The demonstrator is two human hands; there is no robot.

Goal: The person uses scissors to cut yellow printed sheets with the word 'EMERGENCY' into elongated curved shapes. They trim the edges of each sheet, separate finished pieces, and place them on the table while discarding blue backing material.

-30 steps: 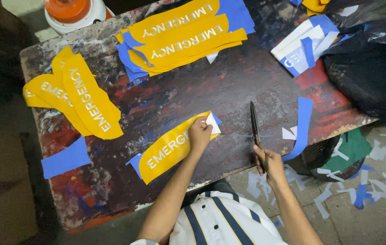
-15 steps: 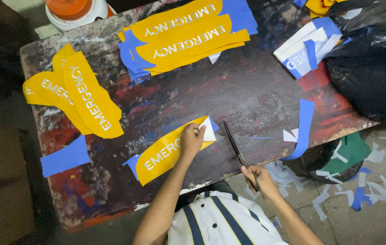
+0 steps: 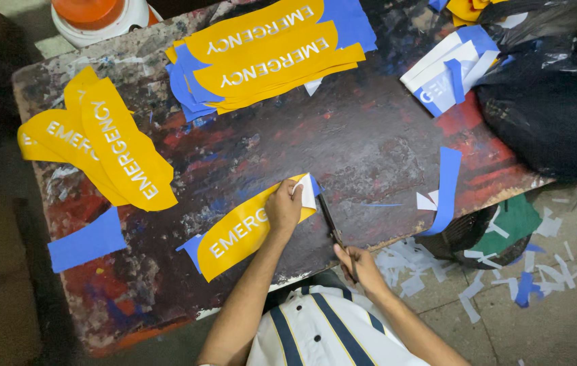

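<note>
The right hand [image 3: 361, 266], low and right of centre in the frame, is closed around the handle of a pair of dark scissors [image 3: 332, 224]; the blades run up and left from the fist, and their tips reach the white corner of a yellow label strip [image 3: 248, 227]. Whether the blades are parted or together is too small to tell. The left hand [image 3: 284, 205] lies just left of the blades, fingers curled down and pinching the strip's upper right end flat against the table — thumb and fingertips sit right at the white backing there. The strip lies slanted near the middle of the frame, white lettering up, a blue edge showing at its lower left end.

It rests on a worn, paint-smeared table [image 3: 369, 129]. At the top centre lies a stack of yellow and blue strips [image 3: 268, 54]; at the left, a fan of yellow strips [image 3: 109, 146]; below that, a blue scrap [image 3: 87, 242]. A black plastic bag [image 3: 552, 108] fills the upper right, and paper cuttings [image 3: 505, 278] litter the floor at lower right.
</note>
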